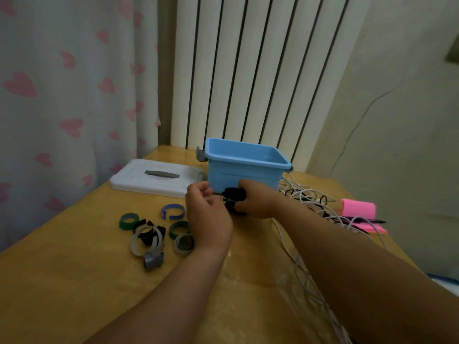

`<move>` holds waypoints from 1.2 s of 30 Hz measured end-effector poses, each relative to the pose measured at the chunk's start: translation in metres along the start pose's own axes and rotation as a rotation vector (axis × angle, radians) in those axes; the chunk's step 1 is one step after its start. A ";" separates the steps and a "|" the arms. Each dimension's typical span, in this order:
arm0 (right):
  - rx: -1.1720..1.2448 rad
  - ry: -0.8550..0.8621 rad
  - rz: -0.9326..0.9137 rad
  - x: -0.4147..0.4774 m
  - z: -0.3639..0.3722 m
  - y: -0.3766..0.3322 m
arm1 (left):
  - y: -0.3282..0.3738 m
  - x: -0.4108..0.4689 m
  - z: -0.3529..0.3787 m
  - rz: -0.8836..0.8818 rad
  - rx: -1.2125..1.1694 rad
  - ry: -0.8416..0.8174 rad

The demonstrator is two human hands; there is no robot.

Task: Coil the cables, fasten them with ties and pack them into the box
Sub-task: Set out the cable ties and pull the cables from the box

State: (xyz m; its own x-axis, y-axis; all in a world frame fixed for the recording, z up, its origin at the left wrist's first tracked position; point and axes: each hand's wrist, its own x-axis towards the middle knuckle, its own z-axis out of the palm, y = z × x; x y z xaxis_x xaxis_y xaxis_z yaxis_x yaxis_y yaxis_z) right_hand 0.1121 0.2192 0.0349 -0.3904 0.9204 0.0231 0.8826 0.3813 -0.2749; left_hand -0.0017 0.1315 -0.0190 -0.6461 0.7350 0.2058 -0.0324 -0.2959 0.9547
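Right grip (255, 199) curls round one black coil (236, 194); left grip (208, 214) pinches its grey tie (229, 202). One blue box (248, 167) stands behind, seven loose ties (128, 220) to the left, and tangled white cables (305, 196) along the worktop's (74, 281) right edge.

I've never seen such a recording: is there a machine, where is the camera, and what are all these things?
No machine: a person's two bare hands, filmed by a camera worn on the head, looking down. The right hand holds a black coiled cable before the open blue box; the left hand appears to pinch a grey tie around it. On the wooden table lie a white lid, loose ties, tangled cables and a pink notepad.
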 end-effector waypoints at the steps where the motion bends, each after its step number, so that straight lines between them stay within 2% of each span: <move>1: 0.068 0.042 0.009 -0.005 -0.002 0.005 | 0.000 0.000 0.000 -0.001 0.000 0.004; 3: 0.344 0.068 0.057 -0.017 -0.008 0.011 | 0.001 0.000 0.000 -0.007 0.000 0.011; 5: 0.625 -0.007 0.091 -0.031 -0.017 0.013 | 0.003 0.000 0.000 -0.012 0.000 0.011; 7: 0.753 -0.035 0.090 -0.043 -0.028 0.010 | 0.003 -0.001 0.000 -0.013 0.000 0.014; 11: 0.861 0.070 -0.013 -0.036 -0.061 -0.001 | 0.004 0.001 0.000 -0.006 -0.003 0.013; 14: 0.786 0.273 -0.100 -0.007 -0.084 -0.009 | 0.004 0.004 -0.002 -0.010 0.001 0.012; 17: 0.420 0.491 -0.072 0.037 -0.096 -0.003 | 0.004 0.006 -0.003 -0.014 -0.002 0.024; 20: 0.008 0.421 -0.031 0.077 -0.093 0.013 | 0.003 0.007 -0.005 -0.019 -0.001 0.031; 22: -0.127 0.303 0.003 0.088 -0.086 0.016 | 0.003 0.008 -0.005 -0.023 0.003 0.042; 24: -0.104 0.200 0.034 0.092 -0.079 0.019 | 0.003 0.008 -0.005 -0.032 0.006 0.048; 27: 0.070 0.186 0.102 0.086 -0.080 0.020 | 0.005 0.006 -0.003 -0.047 0.010 0.049; 29: 0.133 0.285 0.089 0.074 -0.082 0.014 | 0.007 0.005 -0.004 -0.047 -0.007 0.055; 31: 0.184 0.489 0.018 0.052 -0.078 0.002 | 0.012 0.005 -0.004 -0.044 -0.037 0.073; 32: 0.226 0.530 -0.020 0.039 -0.071 -0.005 | 0.015 0.005 -0.005 -0.043 -0.060 0.089; 34: 0.230 0.384 -0.047 0.019 -0.046 -0.015 | 0.021 0.008 -0.008 -0.050 -0.123 0.139; 36: 0.081 0.152 0.006 0.009 -0.015 -0.015 | 0.025 0.013 -0.012 -0.055 -0.147 0.204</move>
State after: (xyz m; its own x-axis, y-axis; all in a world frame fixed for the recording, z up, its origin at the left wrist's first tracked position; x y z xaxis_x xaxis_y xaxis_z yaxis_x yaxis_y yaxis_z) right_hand 0.0990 0.2225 0.0536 -0.3357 0.9276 0.1642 0.8584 0.3730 -0.3521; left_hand -0.0201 0.1264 0.0046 -0.7806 0.6182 0.0928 -0.1727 -0.3559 0.9184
